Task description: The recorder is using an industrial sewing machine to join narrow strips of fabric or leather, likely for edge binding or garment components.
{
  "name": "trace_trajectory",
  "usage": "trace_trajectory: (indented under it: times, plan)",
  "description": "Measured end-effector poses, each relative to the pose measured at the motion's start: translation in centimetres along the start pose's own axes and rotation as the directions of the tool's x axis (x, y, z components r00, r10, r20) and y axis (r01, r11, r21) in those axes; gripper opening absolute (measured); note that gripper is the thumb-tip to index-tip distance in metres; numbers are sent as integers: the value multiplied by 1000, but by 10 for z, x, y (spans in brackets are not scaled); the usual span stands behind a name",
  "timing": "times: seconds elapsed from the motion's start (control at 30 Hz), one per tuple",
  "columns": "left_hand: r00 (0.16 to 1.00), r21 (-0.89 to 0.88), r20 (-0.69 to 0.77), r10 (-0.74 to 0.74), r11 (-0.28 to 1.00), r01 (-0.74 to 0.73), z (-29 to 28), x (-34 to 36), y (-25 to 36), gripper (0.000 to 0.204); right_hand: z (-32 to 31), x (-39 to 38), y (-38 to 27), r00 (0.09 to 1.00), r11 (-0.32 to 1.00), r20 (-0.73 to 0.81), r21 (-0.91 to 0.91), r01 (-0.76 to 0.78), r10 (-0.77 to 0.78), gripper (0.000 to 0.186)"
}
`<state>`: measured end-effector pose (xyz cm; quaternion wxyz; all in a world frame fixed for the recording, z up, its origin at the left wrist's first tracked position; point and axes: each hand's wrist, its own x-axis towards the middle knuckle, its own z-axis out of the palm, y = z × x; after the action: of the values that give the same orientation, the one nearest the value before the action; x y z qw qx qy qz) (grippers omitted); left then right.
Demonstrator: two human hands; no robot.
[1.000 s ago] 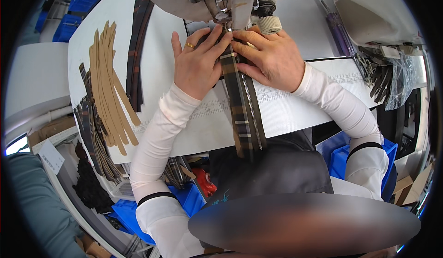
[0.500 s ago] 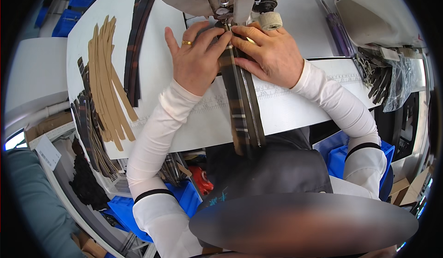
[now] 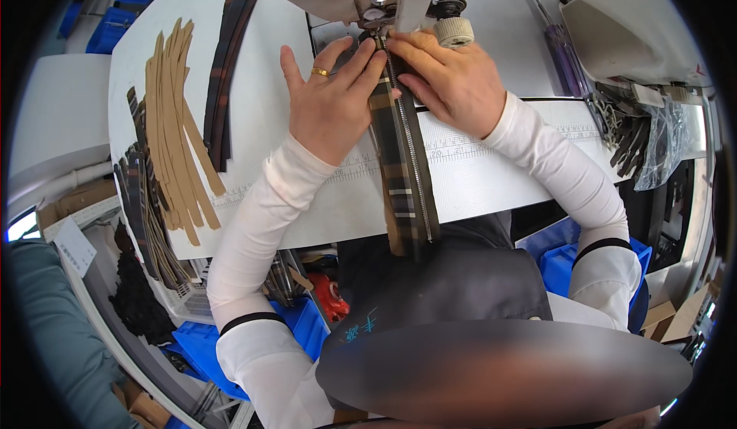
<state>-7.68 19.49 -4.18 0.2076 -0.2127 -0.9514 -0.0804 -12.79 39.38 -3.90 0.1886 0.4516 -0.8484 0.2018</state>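
Note:
A zipper (image 3: 418, 187) with metal teeth lies along a plaid fabric strip (image 3: 394, 160); together they run from the sewing machine's presser foot (image 3: 376, 29) toward me over the table edge. My left hand (image 3: 332, 106), a ring on one finger, grips the strip: its fingertips press on top, and what looks like its thumb tip shows past the zipper's teeth. My right hand (image 3: 457, 83) is open at the zipper's right edge. Its index fingertip is close to the presser foot, with the thumb apart from it. The right hand's other fingertips are hidden near the machine.
Tan strips (image 3: 170, 129) and dark plaid strips (image 3: 230, 68) lie on the left of the white table (image 3: 322, 214). A ruler scale (image 3: 499, 149) crosses the table. At the right are a purple-handled screwdriver (image 3: 564, 60) and a clear plastic bag (image 3: 664, 145). Blue bins (image 3: 307, 329) sit below.
My right thumb has drawn up and back from the zipper, nearer my index finger. The left hand stays on the strip. The whole view has shifted slightly.

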Motion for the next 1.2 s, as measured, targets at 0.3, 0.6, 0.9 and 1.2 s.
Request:
trace_trajectory:
  times: [0.3,0.6,0.9,1.2]
  plan:
    - [1000,-8,24,7,1000,-6,-3,-2,-1,42,-1,4,4,1000,1000,14,-28,9,-8,35]
    - [999,-22,45,-8,1000,9,-1,-2,-5,42,1,5,6,999,1000,25,-19,-21,21,35]
    - [999,-47,26,-23,999,25,0,0,-7,42,-1,7,7,999,999,-29,29,-29,29,30]
    - [999,-53,40,-14,998,16,-1,0,-7,43,-13,27,16,824,470,152,759,-451,546,17]
